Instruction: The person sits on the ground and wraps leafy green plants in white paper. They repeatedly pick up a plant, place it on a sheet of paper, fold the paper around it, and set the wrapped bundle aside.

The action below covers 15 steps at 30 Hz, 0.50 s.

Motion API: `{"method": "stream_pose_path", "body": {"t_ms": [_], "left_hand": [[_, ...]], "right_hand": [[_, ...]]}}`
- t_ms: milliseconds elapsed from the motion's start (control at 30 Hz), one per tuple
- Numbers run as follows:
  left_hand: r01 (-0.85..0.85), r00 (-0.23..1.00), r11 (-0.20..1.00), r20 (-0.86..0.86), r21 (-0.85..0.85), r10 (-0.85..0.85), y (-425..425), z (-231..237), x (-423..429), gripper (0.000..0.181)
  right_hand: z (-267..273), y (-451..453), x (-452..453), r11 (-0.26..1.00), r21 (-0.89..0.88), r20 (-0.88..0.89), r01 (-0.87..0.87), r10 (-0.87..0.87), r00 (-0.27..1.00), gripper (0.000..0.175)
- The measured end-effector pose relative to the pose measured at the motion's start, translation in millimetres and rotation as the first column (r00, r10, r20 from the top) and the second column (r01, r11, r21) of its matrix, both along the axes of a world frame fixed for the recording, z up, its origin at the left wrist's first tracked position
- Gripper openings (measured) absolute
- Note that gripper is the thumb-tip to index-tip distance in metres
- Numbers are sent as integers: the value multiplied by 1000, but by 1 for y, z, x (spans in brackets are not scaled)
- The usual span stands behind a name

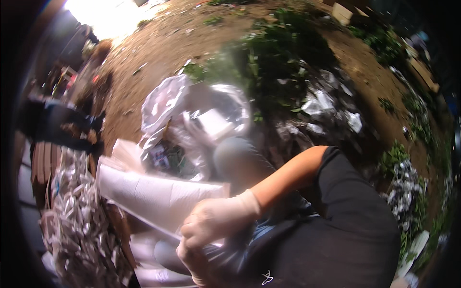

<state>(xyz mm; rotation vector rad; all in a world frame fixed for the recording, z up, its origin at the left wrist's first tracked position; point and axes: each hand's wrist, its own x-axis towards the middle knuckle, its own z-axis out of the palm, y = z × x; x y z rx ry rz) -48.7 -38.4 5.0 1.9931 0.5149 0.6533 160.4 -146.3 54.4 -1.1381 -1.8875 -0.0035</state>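
My right hand (216,219), in a thin pale glove, comes in from the right with its fingers curled. It meets my left hand (192,259), also gloved and partly cut off by the lower edge. Blur hides what lies between the fingers. Beside and beneath them, a stack of white paper-like sheets (155,190) stretches left across my lap area. Past the sheets stands an open white plastic bag (162,104) with mixed small items inside. A round, clear-plastic-lined container (239,104) next to it holds a white block-shaped item (215,123).
A large heap of crumpled pale wrappings (79,219) lies at left. Leafy green stems (288,54) and shiny plastic wrap (320,102) cover the dirt floor (173,46) ahead. A person in dark trousers (61,124) is at far left. Cardboard (421,72) lies at right.
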Motion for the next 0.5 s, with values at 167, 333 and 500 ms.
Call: {"method": "stream_pose_path", "body": {"t_ms": [167, 333, 500], "left_hand": [[3, 1000, 995, -24, 100, -1, -1, 8, 1, 21], [199, 966, 973, 144, 113, -215, -1, 27, 17, 25], [161, 958, 961, 197, 226, -207, 6, 28, 16, 31]], "right_hand": [[-7, 56, 72, 999, 46, 3, 8, -8, 1000, 10], [-61, 224, 279, 683, -168, -95, 711, -729, 678, 24], [-110, 242, 341, 110, -523, 360, 845, -870, 336, 44]]}}
